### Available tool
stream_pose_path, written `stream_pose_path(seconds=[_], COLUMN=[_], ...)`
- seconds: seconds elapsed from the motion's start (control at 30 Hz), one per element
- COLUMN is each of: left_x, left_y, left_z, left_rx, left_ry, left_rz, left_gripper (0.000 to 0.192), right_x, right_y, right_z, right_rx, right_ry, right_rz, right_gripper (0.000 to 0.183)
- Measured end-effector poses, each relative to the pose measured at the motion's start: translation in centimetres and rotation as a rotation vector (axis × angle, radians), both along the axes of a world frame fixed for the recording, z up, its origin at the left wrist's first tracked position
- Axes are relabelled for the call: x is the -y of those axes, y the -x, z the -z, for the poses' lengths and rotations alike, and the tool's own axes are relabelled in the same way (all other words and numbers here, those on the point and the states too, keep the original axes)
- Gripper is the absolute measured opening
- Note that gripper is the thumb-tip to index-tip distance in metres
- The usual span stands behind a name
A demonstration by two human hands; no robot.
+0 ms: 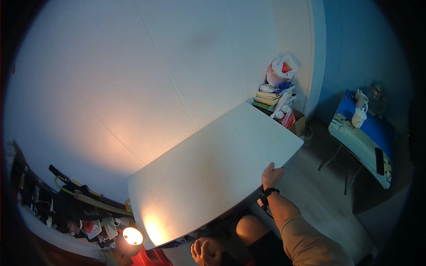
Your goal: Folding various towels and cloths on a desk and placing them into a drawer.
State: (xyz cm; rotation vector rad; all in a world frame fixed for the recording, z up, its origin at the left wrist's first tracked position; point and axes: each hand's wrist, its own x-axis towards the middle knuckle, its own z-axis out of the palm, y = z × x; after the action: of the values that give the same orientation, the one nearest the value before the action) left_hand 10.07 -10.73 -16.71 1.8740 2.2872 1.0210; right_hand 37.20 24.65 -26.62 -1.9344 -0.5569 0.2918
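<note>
A white table [213, 166] stretches before me along the wall. My right hand [272, 176] is at its near edge, towards the right corner, with the thumb on the top and the other fingers bent at the rim. Part of those fingers is hidden. A dark band [271, 191] circles the right wrist. Down at the bottom of the view, my left hand [203, 254] lies over my knee, holding nothing, its fingers loosely bent and slightly apart. Beside the right wrist, a small device with a lit display [260, 202] and a dark cable hangs under the table edge.
A lit lamp [132, 236] glows at the table's left end, above a red plastic stool [149, 258]. Cluttered shelving [83, 212] lies further left. Books [269, 98] and a plastic bag [281, 71] are stacked beyond the right end. A folding table [359, 139] holds white cups [359, 117] and a phone [379, 161].
</note>
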Motion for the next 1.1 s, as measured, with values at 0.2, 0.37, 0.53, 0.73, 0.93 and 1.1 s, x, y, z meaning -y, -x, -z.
stream_pose_path(seconds=[0.2, 0.37, 0.53, 0.73, 0.93, 1.1], left_x=[0.0, 0.0, 0.1, 0.2, 0.1, 0.2], left_y=[-0.1, -0.2, -0.1, 0.1, 0.2, 0.4], left_z=[-0.4, -0.6, -0.4, -0.5, -0.6, -0.6], left_rx=[0.018, 0.023, 0.018, 0.023, 0.034, 0.042], left_ry=[0.023, 0.019, 0.025, 0.027, 0.0, 0.0], left_rz=[-0.018, -0.018, -0.026, -0.025, -0.014, -0.017], left_gripper=[0.055, 0.056, 0.056, 0.056, 0.056, 0.057], right_x=[0.0, -0.1, -0.1, 0.1, -0.1, -0.3], right_y=[-0.1, -0.1, -0.2, 0.0, 0.0, -0.3], right_z=[0.0, 0.4, 0.6, 0.2, 0.5, 1.1], right_rx=[-0.004, 0.013, 0.014, 0.029, 0.016, 0.037], right_ry=[-0.017, -0.027, -0.039, -0.041, -0.022, -0.024], right_rz=[-0.015, -0.012, -0.013, -0.016, -0.015, -0.024], right_gripper=[0.059, 0.057, 0.056, 0.053, 0.056, 0.059])
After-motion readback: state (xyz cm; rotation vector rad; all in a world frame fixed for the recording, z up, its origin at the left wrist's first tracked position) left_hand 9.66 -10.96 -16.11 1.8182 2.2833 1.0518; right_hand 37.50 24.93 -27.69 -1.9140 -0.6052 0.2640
